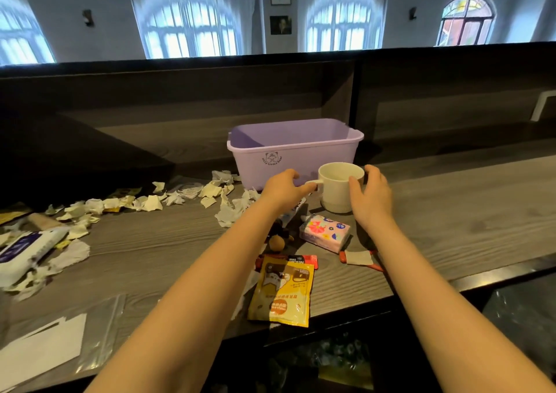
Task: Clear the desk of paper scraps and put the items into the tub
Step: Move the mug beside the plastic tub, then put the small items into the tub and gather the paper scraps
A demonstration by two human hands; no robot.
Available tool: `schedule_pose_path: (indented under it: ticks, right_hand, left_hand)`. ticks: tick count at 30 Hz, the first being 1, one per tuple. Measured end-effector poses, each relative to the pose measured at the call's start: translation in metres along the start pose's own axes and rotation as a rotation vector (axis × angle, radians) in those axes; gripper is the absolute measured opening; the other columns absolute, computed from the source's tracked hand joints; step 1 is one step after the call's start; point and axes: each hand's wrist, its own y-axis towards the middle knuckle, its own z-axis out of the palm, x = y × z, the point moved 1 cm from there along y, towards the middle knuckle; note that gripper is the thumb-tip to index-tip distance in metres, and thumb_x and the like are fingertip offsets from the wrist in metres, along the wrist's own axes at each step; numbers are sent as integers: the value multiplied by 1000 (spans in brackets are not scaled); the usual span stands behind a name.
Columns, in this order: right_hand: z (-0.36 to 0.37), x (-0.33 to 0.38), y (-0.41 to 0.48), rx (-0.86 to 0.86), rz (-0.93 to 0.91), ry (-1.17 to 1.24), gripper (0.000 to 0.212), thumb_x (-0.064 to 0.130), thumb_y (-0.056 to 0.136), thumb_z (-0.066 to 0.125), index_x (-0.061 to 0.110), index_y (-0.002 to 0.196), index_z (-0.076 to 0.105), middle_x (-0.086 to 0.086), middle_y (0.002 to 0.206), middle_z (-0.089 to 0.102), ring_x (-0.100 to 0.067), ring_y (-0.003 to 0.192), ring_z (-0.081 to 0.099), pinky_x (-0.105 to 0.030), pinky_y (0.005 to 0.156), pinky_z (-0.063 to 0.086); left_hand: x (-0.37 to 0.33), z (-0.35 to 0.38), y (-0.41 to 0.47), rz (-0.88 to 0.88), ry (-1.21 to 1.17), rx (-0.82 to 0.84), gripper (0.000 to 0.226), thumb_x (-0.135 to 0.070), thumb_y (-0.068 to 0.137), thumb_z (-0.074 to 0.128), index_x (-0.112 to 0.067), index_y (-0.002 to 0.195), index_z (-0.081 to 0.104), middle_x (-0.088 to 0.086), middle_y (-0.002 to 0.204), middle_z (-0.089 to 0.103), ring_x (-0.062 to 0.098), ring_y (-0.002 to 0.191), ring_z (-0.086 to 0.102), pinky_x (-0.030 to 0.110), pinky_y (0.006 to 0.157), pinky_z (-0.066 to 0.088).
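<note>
The white ceramic mug [338,188] stands upright on the grey wood-grain desk [451,212], just in front of the right half of the lilac plastic tub [288,155], whose inside looks bare from here. Both hands are on the mug. The left hand [282,189] has its fingers curled in at the handle, thumb and fingers pinching it. The right hand [371,195] cups the opposite side, thumb on the near wall and fingers curved round the far side by the rim.

Just nearer than the mug lies a pink floral pack of tissues [325,232], and beside it, partly under the left forearm, a small brown round thing [276,242] that I cannot make out. Nearer the desk's edge lie a yellow printed sachet [282,292] overlapping a red sachet [301,258], and a red-handled tool [359,258] with a white scrap across it.

Torn white and cream paper scraps [150,203] trail from the tub's left foot across the desk to the far left, where a white pack of wipes [27,249] lies among them. A clear zip bag holding white paper [45,344] sits at the near left corner.
</note>
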Motion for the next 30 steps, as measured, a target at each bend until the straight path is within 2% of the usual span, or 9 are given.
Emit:
schedule_pose_path:
  ticks: [4, 6, 10, 15, 18, 21, 24, 27, 30]
  right_hand:
    - [-2, 21, -28, -101, -179, -159, 39, 22, 94, 49, 11, 132, 44, -11, 135, 45, -27, 121, 44, -41, 96, 44]
    - [0, 34, -45, -93, -255, -207, 35, 18, 92, 49, 11, 127, 49, -11, 131, 47, -27, 120, 42, -42, 96, 42]
    - [10, 58, -80, 34, -392, -200, 26, 17, 91, 49, 12, 114, 59, -7, 119, 55, -23, 115, 44, -39, 93, 37]
    - [15, 83, -123, 241, -450, -166, 22, 20, 91, 50, 14, 107, 64, -5, 113, 61, -22, 105, 53, -35, 86, 43]
    - [17, 89, -150, 330, -465, -195, 22, 21, 91, 50, 14, 106, 65, -4, 111, 63, -22, 102, 55, -33, 82, 45]
    - [23, 88, -176, 350, -470, -253, 27, 25, 91, 49, 15, 111, 64, -3, 113, 63, -24, 106, 56, -35, 84, 45]
    - [28, 81, -199, 300, -476, -417, 37, 33, 90, 46, 18, 121, 58, -3, 122, 59, -24, 114, 52, -38, 94, 39]
    - [31, 68, -213, 320, -364, -560, 49, 43, 90, 43, 21, 135, 44, -4, 142, 44, -27, 133, 35, -49, 110, 26]
    - [33, 61, -218, 375, -279, -580, 55, 48, 92, 39, 18, 139, 39, -4, 149, 34, -31, 137, 27, -51, 111, 25]
  left_hand:
    - [7, -31, -26, -2, 46, -70, 43, -36, 91, 56, -11, 125, 52, 9, 127, 56, 19, 108, 53, 29, 84, 43]
    - [11, -47, -42, 13, 105, -89, 39, -35, 90, 57, -11, 121, 55, 7, 124, 57, 18, 105, 54, 30, 83, 46]
    - [21, -77, -79, 63, 286, -99, 32, -35, 89, 57, -12, 111, 61, 6, 112, 63, 17, 95, 59, 34, 81, 52]
    - [44, -108, -128, 44, 349, -111, 32, -36, 90, 55, -15, 114, 59, 4, 119, 60, 13, 96, 53, 26, 77, 43]
    - [66, -120, -159, 29, 384, -124, 35, -39, 90, 56, -15, 114, 60, 3, 121, 59, 15, 102, 53, 27, 83, 43]
    - [97, -125, -191, -9, 400, -140, 33, -40, 90, 55, -16, 111, 62, 2, 118, 60, 18, 113, 51, 31, 91, 41]
    - [126, -129, -222, -52, 444, -171, 35, -40, 89, 55, -15, 113, 62, 3, 121, 60, 21, 119, 48, 37, 98, 42]
    - [147, -133, -247, -110, 526, -187, 49, -45, 88, 55, -15, 126, 54, 3, 137, 49, 22, 129, 40, 42, 104, 39]
    - [159, -134, -263, -160, 554, -113, 69, -57, 83, 54, -13, 136, 46, 6, 146, 40, 23, 135, 35, 42, 108, 35]
